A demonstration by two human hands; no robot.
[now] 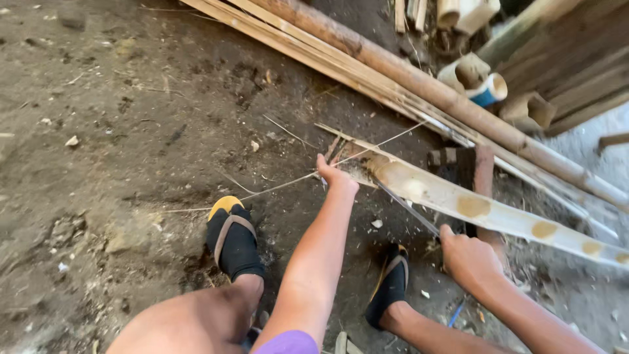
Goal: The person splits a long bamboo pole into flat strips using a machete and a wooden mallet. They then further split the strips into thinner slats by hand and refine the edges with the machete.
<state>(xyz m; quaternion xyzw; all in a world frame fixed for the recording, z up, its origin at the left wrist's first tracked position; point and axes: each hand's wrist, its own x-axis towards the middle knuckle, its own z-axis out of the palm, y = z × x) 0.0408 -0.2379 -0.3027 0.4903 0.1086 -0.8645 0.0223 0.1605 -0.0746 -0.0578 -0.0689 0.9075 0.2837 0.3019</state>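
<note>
The left hand (pixel 335 176) pinches a thin bamboo sliver (pixel 275 187) at the end of the split bamboo slat (pixel 472 206), which lies on the dirt floor (pixel 118 98). The right hand (pixel 468 259) grips a knife (pixel 409 210), its blade in the split. Stripping seems underway; next comes a steady pull along the grain.

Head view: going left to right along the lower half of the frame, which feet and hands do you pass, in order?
Left foot in black sock and yellow sandal → left hand at the end of the split bamboo strip → right foot in black sock → right hand gripping the blade.
</note>
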